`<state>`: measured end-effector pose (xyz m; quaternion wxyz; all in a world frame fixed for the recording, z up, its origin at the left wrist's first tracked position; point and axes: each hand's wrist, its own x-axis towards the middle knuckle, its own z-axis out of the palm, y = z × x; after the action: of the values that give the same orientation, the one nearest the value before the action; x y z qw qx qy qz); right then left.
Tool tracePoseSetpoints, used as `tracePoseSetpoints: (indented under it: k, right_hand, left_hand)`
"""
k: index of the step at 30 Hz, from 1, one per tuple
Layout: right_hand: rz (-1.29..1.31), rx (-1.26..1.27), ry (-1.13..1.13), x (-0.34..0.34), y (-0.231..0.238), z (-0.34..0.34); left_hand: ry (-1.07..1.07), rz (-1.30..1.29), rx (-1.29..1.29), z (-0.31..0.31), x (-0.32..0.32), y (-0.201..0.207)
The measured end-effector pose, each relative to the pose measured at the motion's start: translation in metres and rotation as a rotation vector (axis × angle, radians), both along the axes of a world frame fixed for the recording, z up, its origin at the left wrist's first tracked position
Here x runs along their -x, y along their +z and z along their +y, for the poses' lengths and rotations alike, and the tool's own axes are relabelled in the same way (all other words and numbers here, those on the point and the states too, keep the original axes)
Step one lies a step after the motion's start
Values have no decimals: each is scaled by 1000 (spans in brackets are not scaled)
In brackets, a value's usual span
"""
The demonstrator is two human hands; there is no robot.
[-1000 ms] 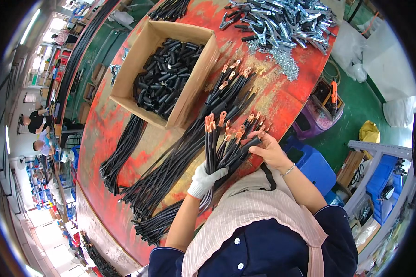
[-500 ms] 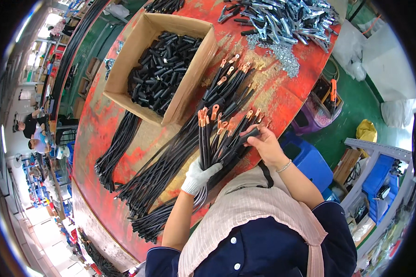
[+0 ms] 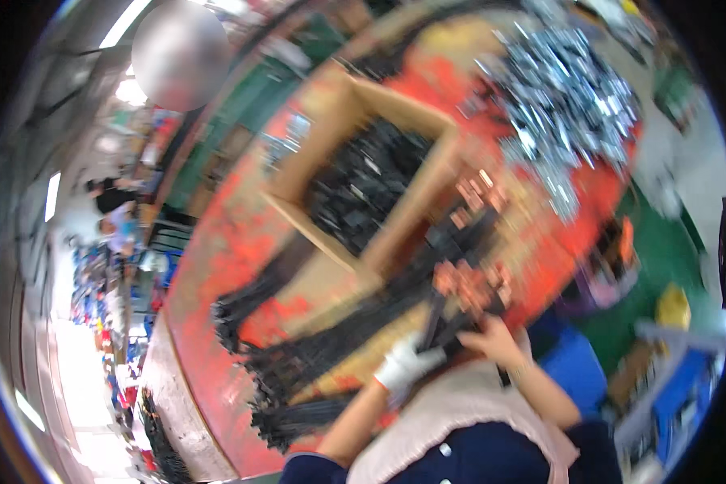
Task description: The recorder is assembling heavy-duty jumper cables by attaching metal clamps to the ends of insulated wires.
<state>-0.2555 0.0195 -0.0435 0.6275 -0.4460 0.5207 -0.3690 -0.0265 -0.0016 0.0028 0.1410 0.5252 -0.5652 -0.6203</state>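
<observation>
Motion blur softens the whole view. My left hand [image 3: 407, 365], in a white glove, is closed round a bundle of black cables [image 3: 437, 327] near their copper-lugged ends. The copper lugs [image 3: 469, 286] fan out just beyond it. At the right side of these cables is my bare right hand [image 3: 498, 343], its thumb reaching toward them. Its fingers are smeared, so its grip and anything in it cannot be made out. Another bundle of black cables [image 3: 339, 327] lies across the red table [image 3: 218, 387], with copper lugs [image 3: 481, 194] at its far end.
A cardboard box [image 3: 327, 129] full of black sleeves [image 3: 371, 185] stands beyond the cables. At the far right of the table lie heaped metal clamps [image 3: 569, 97] and small metal parts [image 3: 561, 189]. A blue stool [image 3: 573, 367] is on the floor to the right.
The view has swung, shifting the table and box rightward and down in it. The right hand has drawn closer to the bundle; the black sleeve it held is no longer discernible.
</observation>
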Motion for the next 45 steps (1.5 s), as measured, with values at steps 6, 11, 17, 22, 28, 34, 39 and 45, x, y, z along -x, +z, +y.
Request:
tracePoseSetpoints:
  k: [6, 11, 17, 22, 28, 34, 39, 45]
  right_hand:
    - [-99, -67, -146, -24, -16, 22]
    - [-371, -33, -392, -27, -12, 18]
    - [-190, -74, -250, -16, -26, 14]
    - [-48, 51, -296, -4, -55, 13]
    - [-116, -150, -199, 21, -63, 0]
    - [397, -134, 504, 106, 15, -68]
    - [289, 464, 148, 85, 89, -180]
    - [334, 690, 627, -37, 104, -330]
  left_hand:
    - [-74, -18, 79, 7, -15, -41]
    - [-147, -87, 61, 4, -16, -25]
    - [-73, -211, 280, 16, -12, -33]
    - [-54, -268, 260, 15, -6, -28]
    - [-53, -259, 145, 13, 6, -36]
    - [-138, -396, 99, -3, 24, -41]
    - [-129, -492, 94, -7, 31, -44]
    - [-39, -490, 144, -6, 31, -39]
